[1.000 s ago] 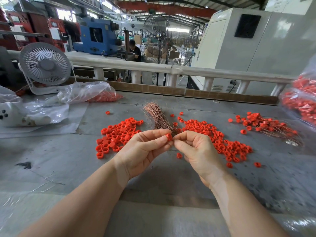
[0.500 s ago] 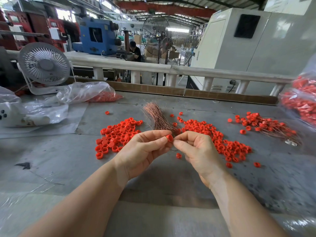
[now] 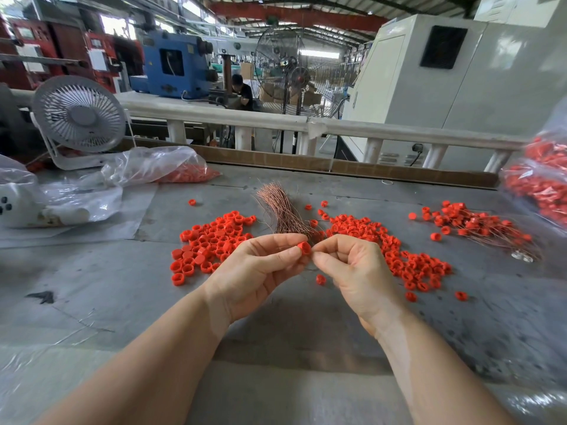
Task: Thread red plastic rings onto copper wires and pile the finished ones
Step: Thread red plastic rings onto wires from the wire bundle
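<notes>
My left hand pinches a red plastic ring between thumb and forefinger above the grey table. My right hand is pinched right beside the ring, fingertips touching it; a thin copper wire seems held there but is too fine to make out. Behind the hands lies a bundle of copper wires. Loose red rings lie in a left pile and a right pile. Finished rings on wires are heaped at the far right.
A white desk fan stands at the back left beside clear plastic bags, one holding red rings. Another bag of red rings sits at the right edge. A white railing runs behind the table; a person works far back.
The hands have stayed in place, fingertips together. The ring has turned slightly between my left fingers. The piles have not moved.
</notes>
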`<state>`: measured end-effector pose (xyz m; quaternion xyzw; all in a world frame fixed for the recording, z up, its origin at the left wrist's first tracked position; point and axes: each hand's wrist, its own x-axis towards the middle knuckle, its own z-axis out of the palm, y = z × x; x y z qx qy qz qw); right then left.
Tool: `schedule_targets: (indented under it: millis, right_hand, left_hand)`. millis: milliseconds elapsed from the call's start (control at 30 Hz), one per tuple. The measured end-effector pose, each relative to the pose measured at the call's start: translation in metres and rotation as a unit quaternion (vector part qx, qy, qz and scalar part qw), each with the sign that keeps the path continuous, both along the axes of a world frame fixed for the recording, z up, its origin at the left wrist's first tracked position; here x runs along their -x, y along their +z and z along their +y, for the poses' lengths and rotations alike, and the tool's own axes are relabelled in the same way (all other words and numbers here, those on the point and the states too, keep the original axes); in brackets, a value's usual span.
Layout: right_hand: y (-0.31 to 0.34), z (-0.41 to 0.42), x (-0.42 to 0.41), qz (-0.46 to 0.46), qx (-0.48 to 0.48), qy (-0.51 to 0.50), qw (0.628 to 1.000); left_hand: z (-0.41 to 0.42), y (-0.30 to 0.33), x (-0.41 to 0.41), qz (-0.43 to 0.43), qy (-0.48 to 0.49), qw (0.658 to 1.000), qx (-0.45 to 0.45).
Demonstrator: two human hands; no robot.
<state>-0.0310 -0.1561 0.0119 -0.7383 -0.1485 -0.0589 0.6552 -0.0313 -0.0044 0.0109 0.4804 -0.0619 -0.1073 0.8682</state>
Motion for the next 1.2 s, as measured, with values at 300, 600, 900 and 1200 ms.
schedule_targets:
  millis: [300,600,900,1200]
  right_hand:
    - [-0.0004,0.0004,-0.0006,0.01,-0.003,0.01,1.0]
    - [-0.0003,0.0001,-0.0002,-0.004,0.007,0.0,1.0]
    - [-0.0003,0.0008,0.0007,-0.008,0.022,-0.011,1.0]
    - [0.0011,0.0008,0.0019,-0.028,0.054,-0.024,0.998]
  left_hand:
    - [0.0,-0.0014,-0.0007,-0.016,0.005,1.0,-0.003]
    - [0.0006,-0.001,-0.0003,-0.011,-0.008,1.0,0.008]
    - [0.0008,-0.0005,0.0003,-0.001,-0.003,1.0,0.008]
    - [0.0007,-0.0005,0.0001,0.012,-0.007,1.0,0.004]
